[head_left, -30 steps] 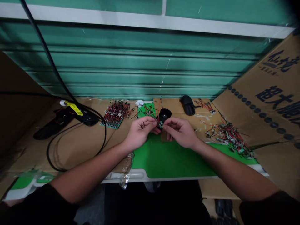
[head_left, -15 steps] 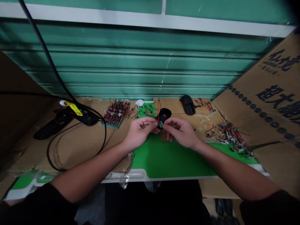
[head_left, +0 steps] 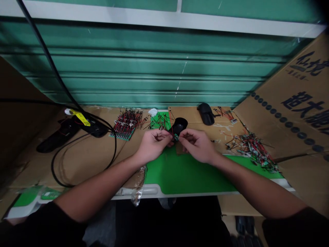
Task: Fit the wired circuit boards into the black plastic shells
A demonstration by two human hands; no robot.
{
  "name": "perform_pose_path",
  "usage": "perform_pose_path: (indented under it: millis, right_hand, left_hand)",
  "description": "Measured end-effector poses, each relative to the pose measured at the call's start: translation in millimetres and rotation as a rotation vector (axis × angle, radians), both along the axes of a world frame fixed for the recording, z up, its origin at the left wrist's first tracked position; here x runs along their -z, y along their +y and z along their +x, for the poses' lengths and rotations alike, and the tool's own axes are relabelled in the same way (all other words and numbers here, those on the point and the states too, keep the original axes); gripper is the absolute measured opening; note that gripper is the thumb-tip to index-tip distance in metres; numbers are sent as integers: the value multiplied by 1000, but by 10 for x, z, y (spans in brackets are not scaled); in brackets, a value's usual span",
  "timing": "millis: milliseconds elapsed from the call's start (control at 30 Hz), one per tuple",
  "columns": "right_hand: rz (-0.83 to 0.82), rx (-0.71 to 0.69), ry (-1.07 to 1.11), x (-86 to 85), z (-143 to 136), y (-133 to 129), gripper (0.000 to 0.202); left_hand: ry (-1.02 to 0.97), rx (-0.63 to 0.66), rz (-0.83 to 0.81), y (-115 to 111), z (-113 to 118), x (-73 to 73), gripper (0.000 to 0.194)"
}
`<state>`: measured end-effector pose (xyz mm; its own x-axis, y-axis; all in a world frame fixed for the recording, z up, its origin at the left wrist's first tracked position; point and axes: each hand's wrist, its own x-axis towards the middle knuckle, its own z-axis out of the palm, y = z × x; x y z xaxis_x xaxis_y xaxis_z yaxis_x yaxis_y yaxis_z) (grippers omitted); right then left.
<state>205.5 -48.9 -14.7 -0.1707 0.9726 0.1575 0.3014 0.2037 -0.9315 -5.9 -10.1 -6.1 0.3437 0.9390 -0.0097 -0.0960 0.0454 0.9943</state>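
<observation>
A small green circuit board [head_left: 176,136] with red and black wires is held between my two hands, over the green table mat. My left hand [head_left: 156,142] pinches its left side between thumb and fingers. From the right, the thumb and forefinger of my right hand [head_left: 197,144] close on the board's other edge. Just behind the hands lies a black rounded plastic shell [head_left: 179,125]. Loose wired parts [head_left: 160,120] are spread beyond my left fingers. The fingertips partly hide the board.
On the left, a panel of wired circuit boards [head_left: 125,128] lies on cardboard near a black device [head_left: 91,127] with a yellow tag and looping cable. At right sit another black shell [head_left: 206,114] and a heap of wired boards [head_left: 257,151]. Cardboard walls [head_left: 303,103] flank the table.
Both hands keep their pinch on the circuit board, almost in the same place. The red wire standing up from it has tilted slightly left. The view has shifted slightly.
</observation>
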Motion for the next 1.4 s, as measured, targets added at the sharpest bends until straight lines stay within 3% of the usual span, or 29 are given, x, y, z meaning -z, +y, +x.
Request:
perform_pose_path:
  millis: [367, 600, 833, 1067, 1400]
  right_hand:
    - [143, -54, -226, -115, -19, -35, 9]
    - [87, -84, -209, -114, 19, -18, 8]
    - [36, -140, -129, -141, -12, -59, 6]
    - [38, -170, -114, -123, -21, -103, 8]
    - [129, -108, -229, -149, -48, -132, 9]
  left_hand:
    - [18, -54, 48, -40, 2, -16, 23]
    - [26, 66, 53, 5, -26, -38, 25]
    - [-28, 160, -98, 28, -36, -33, 28]
    - [-31, 156, -146, -17, -23, -91, 26]
    - [-27, 41, -108, -118, 23, -94, 16]
